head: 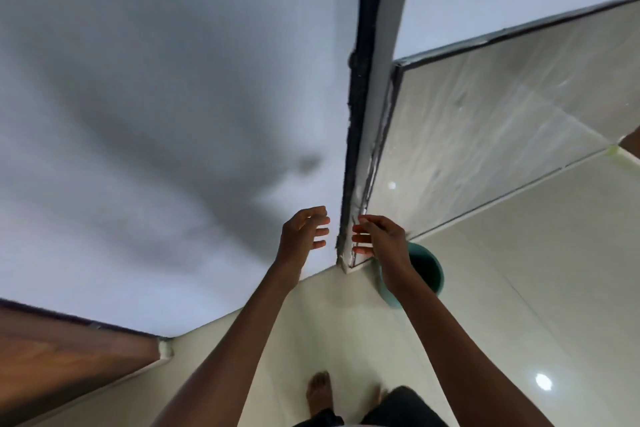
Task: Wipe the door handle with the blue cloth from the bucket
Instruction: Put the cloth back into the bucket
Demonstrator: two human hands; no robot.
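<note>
**Both hands raised and empty before a wall corner, bucket below**

The fingers (320,230) of the left hand (300,236) are spread and slightly curled, separated from one another, with nothing between them. The fingers (362,238) of the right hand (381,240) are likewise parted and loosely extended, pointing toward the left hand; they hold nothing. The two hands face each other palm to palm, apart, on either side of the projecting wall corner (367,149), whose edge carries a dark, rough strip running from the top of the view down to the floor. Both forearms are bare and reach up from the lower edge of the view.

A teal bucket (427,269) stands on the floor just beside the base of the corner, directly beneath the right wrist, which covers part of its rim. Its contents cannot be made out, and the blue cloth is not discernible from this angle. To the left of the corner lies a plain white wall (156,114) crossed by soft grey shadows; to the right, a glossy tiled wall (502,121) meets the pale tiled floor (519,305), which shows bright reflections of lamps. A brown wooden door (69,350) occupies the lower left. One bare foot (319,392) rests on the floor near the bottom centre, next to dark clothing.
</note>
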